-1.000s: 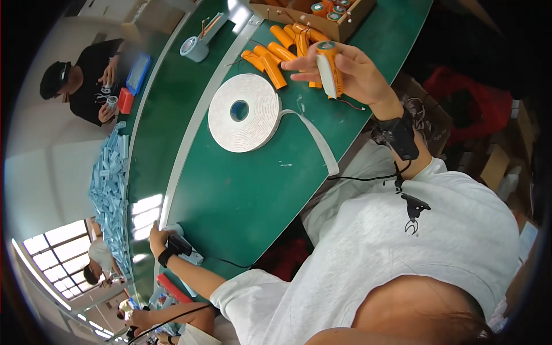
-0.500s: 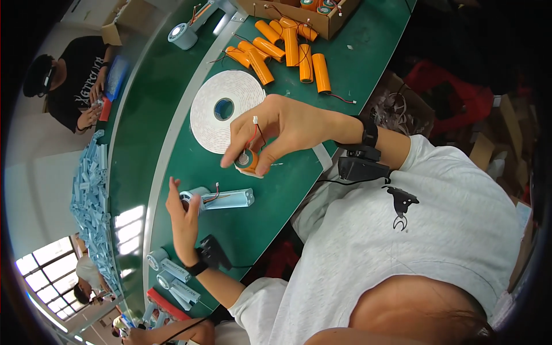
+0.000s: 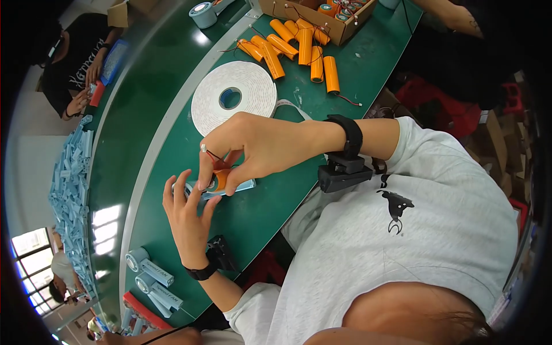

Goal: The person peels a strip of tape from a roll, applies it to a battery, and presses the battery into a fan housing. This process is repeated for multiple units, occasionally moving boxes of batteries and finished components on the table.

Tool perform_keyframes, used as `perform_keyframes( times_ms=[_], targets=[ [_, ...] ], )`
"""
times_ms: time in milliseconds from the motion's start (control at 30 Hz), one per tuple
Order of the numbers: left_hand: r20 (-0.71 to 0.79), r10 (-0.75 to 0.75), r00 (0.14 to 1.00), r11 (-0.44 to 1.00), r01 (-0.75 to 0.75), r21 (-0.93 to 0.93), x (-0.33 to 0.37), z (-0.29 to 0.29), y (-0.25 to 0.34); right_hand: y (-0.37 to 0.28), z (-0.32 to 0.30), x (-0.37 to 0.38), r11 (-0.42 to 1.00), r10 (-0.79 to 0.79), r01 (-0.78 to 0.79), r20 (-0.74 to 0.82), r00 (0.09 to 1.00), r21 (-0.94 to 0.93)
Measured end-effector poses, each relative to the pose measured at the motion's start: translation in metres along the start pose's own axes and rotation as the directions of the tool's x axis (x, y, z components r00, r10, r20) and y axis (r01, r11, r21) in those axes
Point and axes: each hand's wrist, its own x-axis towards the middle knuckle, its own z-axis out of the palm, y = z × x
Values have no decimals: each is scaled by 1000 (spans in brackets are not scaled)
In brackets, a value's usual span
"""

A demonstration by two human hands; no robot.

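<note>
My right hand (image 3: 256,146) is pinching an orange cell (image 3: 222,179), likely stiff, weighty, by its sides; my left hand (image 3: 191,223) is showing no clear grip.

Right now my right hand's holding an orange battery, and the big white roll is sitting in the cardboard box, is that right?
Not quite: the big white roll isn't in the cardboard box; the head view shows it lying flat on the green table. Your right hand is indeed holding an orange battery.
</note>
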Motion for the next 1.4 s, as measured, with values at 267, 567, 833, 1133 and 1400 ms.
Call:
perform_keyframes(
  times_ms=[267, 567, 833, 1133, 1400],
  targets=[
    [-137, 27, 990, 990, -46, -136, -4, 13, -2, -4, -2, -1, 1000, 1, -2, -30, 1000, -31],
    [-90, -43, 995, 998, 38, -53, 8, 15, 7, 8, -5, 0, 989, -32, 33, 7, 999, -144],
    [-79, -271, 959, 869, 209, -449, 9, 16, 6, 15, 7, -5, 880, -131, 177, 135, 982, -441],
    [-137, -350, 927, 798, 218, -561, 11, 20, 6, 18, 12, 19, 656, 79, 211, 344, 936, -725],
    [-117, -343, 932, 661, 151, -735, 5, 21, 13, 26, 7, 41, 597, 436, 149, 475, 765, -788]
  ],
)
